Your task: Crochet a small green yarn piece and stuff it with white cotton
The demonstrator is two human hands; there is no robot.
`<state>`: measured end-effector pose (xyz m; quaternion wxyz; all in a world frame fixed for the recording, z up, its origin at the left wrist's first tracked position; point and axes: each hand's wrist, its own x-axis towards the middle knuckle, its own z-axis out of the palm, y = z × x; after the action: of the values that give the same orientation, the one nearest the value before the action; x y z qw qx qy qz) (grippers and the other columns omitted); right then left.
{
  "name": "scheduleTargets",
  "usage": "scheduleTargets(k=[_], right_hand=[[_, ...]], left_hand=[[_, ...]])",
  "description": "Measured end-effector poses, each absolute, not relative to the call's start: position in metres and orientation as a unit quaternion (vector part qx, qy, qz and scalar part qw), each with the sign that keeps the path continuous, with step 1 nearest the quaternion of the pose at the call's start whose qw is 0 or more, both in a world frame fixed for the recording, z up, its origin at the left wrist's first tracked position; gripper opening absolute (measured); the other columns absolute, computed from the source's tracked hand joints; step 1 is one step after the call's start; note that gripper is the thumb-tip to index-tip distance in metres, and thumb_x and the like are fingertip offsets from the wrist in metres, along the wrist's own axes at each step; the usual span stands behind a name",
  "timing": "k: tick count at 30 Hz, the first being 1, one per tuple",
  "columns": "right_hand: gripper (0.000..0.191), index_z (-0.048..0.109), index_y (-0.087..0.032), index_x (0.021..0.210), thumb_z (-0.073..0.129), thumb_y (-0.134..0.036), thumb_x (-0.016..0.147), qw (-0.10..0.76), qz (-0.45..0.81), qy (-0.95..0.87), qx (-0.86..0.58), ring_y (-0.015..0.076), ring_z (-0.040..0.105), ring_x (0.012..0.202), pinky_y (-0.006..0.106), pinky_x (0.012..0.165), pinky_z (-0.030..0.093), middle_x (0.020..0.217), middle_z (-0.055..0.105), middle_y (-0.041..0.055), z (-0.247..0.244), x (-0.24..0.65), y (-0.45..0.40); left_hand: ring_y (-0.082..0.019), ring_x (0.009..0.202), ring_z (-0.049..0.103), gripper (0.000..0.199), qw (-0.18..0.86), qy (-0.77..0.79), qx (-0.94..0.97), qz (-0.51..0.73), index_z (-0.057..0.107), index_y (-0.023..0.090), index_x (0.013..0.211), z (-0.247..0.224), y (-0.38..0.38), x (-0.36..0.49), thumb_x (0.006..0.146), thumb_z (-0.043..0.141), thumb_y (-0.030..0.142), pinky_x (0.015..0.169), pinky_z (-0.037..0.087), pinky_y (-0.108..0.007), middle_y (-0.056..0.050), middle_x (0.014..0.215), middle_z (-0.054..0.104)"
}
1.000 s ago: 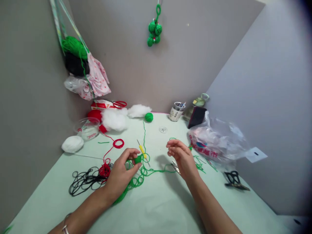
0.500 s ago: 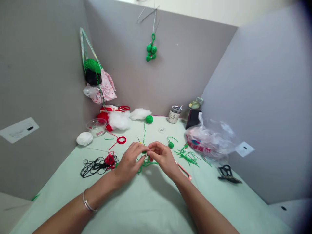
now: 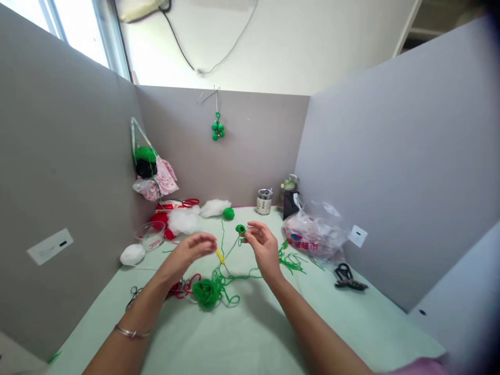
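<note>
Thumb and fingers of my right hand [image 3: 263, 247] pinch a small green crocheted piece [image 3: 240, 229], which has a dark opening. My left hand [image 3: 191, 252] is raised to the left, its fingers beside a yellow-handled hook [image 3: 220, 256]; whether it grips the handle is unclear. A green strand runs from the piece down toward a loose green yarn ball [image 3: 207, 292] and tangled green yarn on the table. Red yarn [image 3: 180, 289] and black cord [image 3: 135, 296] lie partly behind my left forearm.
White stuffing [image 3: 183, 221], a green ball [image 3: 228, 213], a clear bowl [image 3: 150, 237] and white yarn [image 3: 132, 254] sit at the back left. A can [image 3: 264, 202], plastic bag [image 3: 312, 234] and black clip [image 3: 349, 278] stand right. A green ornament [image 3: 217, 127] hangs behind.
The view has tilted up. My hands have moved apart, and the green piece now shows at my right hand. The yellow hook handle and the loose green yarn ball have come into plain sight.
</note>
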<state>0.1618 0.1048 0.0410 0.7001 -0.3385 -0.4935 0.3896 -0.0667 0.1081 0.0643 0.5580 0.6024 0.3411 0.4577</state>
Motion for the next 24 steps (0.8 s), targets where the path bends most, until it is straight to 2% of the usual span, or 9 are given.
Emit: scheduleTargets(k=[2,4,8,10,12,15,17,21,24], right_hand=[[0.033,0.067,-0.023,0.106,0.081,-0.038,0.081,0.698,0.392,-0.504,-0.326,0.0158,0.068,0.078,0.032,0.077,0.058,0.081,0.068,-0.0018,0.042,0.159,0.1],[0.034,0.068,-0.023,0.106,0.083,-0.039,0.08,0.683,0.405,-0.519,-0.317,0.0158,0.067,0.077,0.032,0.076,0.058,0.081,0.068,-0.0018,0.04,0.154,0.097],[0.036,0.069,-0.024,0.105,0.084,-0.042,0.078,0.631,0.448,-0.55,-0.314,0.0154,0.065,0.072,0.033,0.072,0.058,0.079,0.068,-0.002,0.033,0.143,0.096],[0.036,0.068,-0.024,0.104,0.083,-0.045,0.079,0.602,0.469,-0.561,-0.32,0.0158,0.066,0.071,0.033,0.07,0.058,0.079,0.067,-0.0017,0.029,0.141,0.097],[0.035,0.067,-0.024,0.105,0.076,-0.05,0.084,0.578,0.487,-0.565,-0.331,0.0157,0.067,0.07,0.031,0.065,0.056,0.082,0.067,-0.0009,0.025,0.14,0.097],[0.037,0.065,-0.023,0.111,0.063,-0.056,0.093,0.54,0.512,-0.571,-0.348,0.0139,0.066,0.065,0.027,0.055,0.05,0.089,0.067,0.0005,0.023,0.138,0.096],[0.039,0.066,-0.022,0.11,0.068,-0.055,0.09,0.504,0.528,-0.585,-0.354,0.012,0.061,0.056,0.025,0.05,0.043,0.083,0.068,-0.0001,0.021,0.137,0.096],[0.035,0.069,-0.017,0.084,0.08,-0.051,0.082,0.472,0.539,-0.596,-0.362,0.0082,0.039,0.044,0.024,0.046,0.03,0.052,0.057,-0.0058,0.019,0.139,0.1],[0.044,0.065,-0.018,0.073,0.074,-0.059,0.085,0.502,0.535,-0.576,-0.362,0.0095,0.044,0.05,0.024,0.053,0.035,0.051,0.055,-0.0049,0.023,0.148,0.104]], left_hand=[[-0.026,0.115,0.067,0.032,0.514,0.374,0.558,0.534,0.071,0.021,0.103,0.055,0.119,-0.075,0.088,0.075,0.049,0.105,0.048,-0.039,-0.007,0.104,0.076],[-0.026,0.126,0.061,0.038,0.492,0.384,0.533,0.571,0.069,0.023,0.11,0.045,0.123,-0.074,0.084,0.079,0.049,0.107,0.045,-0.036,-0.007,0.115,0.074],[-0.027,0.107,0.071,0.055,0.543,0.353,0.539,0.538,0.07,0.022,0.125,0.03,0.115,-0.05,0.082,0.078,0.056,0.096,0.054,-0.041,-0.011,0.12,0.075],[-0.026,0.092,0.073,0.054,0.563,0.34,0.549,0.515,0.075,0.018,0.116,0.025,0.109,-0.036,0.076,0.084,0.053,0.087,0.057,-0.04,-0.011,0.107,0.077],[-0.02,0.077,0.068,0.049,0.561,0.339,0.549,0.519,0.075,0.017,0.106,0.021,0.107,-0.029,0.073,0.086,0.052,0.078,0.055,-0.036,-0.007,0.091,0.074],[-0.014,0.066,0.057,0.042,0.537,0.35,0.547,0.538,0.073,0.018,0.1,0.016,0.11,-0.03,0.075,0.085,0.049,0.068,0.047,-0.029,0.002,0.075,0.065],[-0.013,0.064,0.053,0.038,0.523,0.36,0.55,0.542,0.071,0.018,0.096,0.013,0.114,-0.033,0.076,0.085,0.047,0.067,0.044,-0.028,0.003,0.072,0.061],[-0.016,0.08,0.06,0.04,0.518,0.374,0.559,0.528,0.068,0.02,0.1,0.007,0.111,-0.029,0.085,0.075,0.057,0.082,0.047,-0.03,-0.001,0.089,0.069],[-0.022,0.104,0.067,0.055,0.556,0.353,0.592,0.464,0.067,0.022,0.116,0.005,0.099,-0.02,0.097,0.048,0.07,0.095,0.048,-0.035,-0.009,0.109,0.074]])
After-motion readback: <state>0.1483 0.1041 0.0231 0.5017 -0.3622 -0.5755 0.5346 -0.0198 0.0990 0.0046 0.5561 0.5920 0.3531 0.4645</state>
